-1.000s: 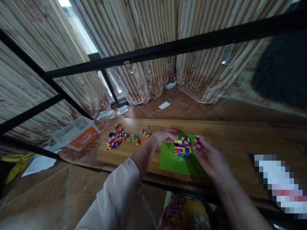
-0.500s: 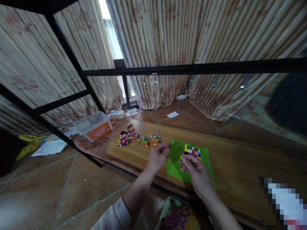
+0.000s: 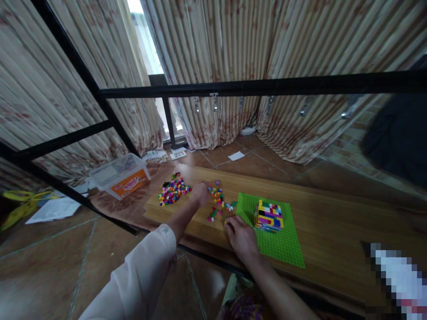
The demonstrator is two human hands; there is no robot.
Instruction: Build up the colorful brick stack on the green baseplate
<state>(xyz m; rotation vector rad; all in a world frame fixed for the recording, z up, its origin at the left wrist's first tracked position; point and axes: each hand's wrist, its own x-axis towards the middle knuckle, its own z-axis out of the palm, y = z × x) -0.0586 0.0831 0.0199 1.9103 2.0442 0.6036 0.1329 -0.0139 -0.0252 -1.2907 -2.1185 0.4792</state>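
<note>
My left hand (image 3: 199, 194) reaches over the board between the big pile of small toy bricks (image 3: 173, 190) and a smaller cluster of bricks (image 3: 217, 195); its fingers are blurred and mostly hidden. My right hand (image 3: 240, 235) rests low beside the left edge of the green baseplate (image 3: 280, 246), fingers curled together near a tiny yellowish piece. What it grips is too small to name. On the baseplate stands a block built of multicoloured bricks (image 3: 268, 217), touched by neither hand. A few loose bricks (image 3: 213, 215) lie between my hands.
The wooden board (image 3: 333, 226) carries everything. A clear plastic tub (image 3: 122, 175) with an orange label sits at its left. A black metal frame bar (image 3: 233, 86) crosses ahead, before striped curtains (image 3: 213, 40). White paper (image 3: 236, 155) lies on the tiled floor.
My left hand has moved left and up toward the loose bricks. My right hand has shifted left off the baseplate, uncovering the brick block. The view has turned slightly.
</note>
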